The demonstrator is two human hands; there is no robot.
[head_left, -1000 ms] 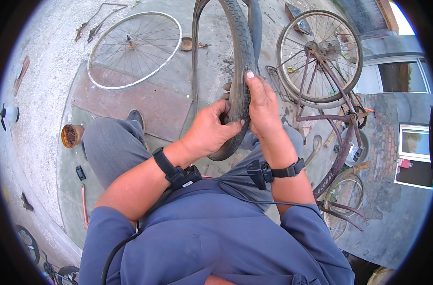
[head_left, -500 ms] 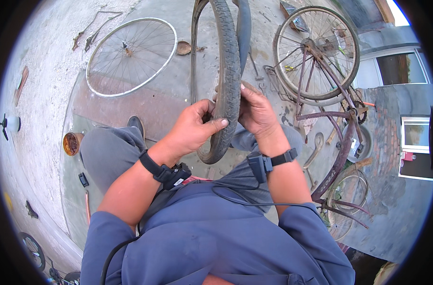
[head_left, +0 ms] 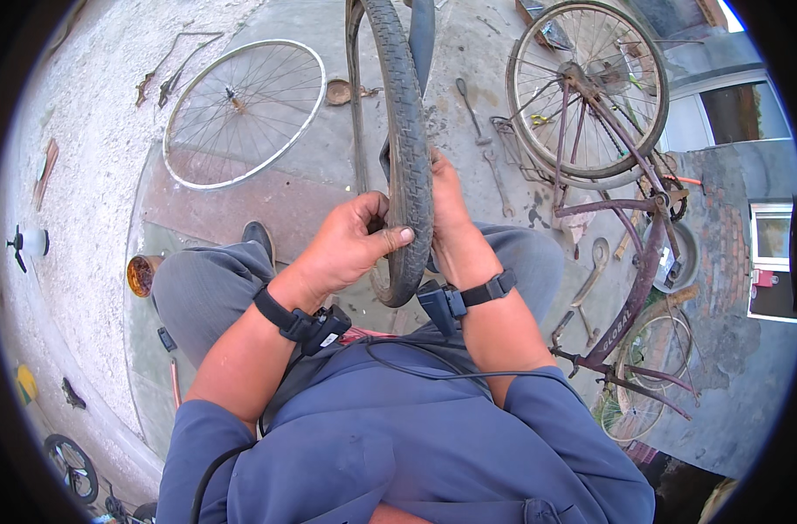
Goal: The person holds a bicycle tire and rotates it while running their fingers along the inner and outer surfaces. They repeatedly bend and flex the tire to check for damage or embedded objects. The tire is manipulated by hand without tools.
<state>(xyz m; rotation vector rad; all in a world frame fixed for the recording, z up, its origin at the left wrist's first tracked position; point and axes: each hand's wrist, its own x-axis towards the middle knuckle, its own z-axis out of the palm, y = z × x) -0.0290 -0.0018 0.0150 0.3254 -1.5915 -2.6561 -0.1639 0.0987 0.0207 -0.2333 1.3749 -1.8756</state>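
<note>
A worn black bicycle tire (head_left: 404, 113) stands upright between my knees, with no wheel rim in it. My left hand (head_left: 350, 240) grips its lower left side, thumb pressed on the tread and fingers curled into the inside. On the other side my right hand (head_left: 451, 196) is against the tire wall; its fingertips are hidden behind the tire. A dark grey inner tube (head_left: 422, 44) hangs along the tire's upper right, and a fold of it seems to show inside the tire near my hands.
A bare spoked wheel rim (head_left: 175, 113) lies at the far left. An upside-down purple bicycle frame (head_left: 630, 301) with its wheel (head_left: 514, 87) stands at right. Wrenches (head_left: 496, 179) lie on the concrete. A rusty can (head_left: 142, 275) sits beside my left knee; a metal basin (head_left: 688, 258) is behind the frame.
My right hand has shifted left and up along the tire's side, its fingers going behind it. The tire's top has tilted slightly left. My left hand keeps its grip.
</note>
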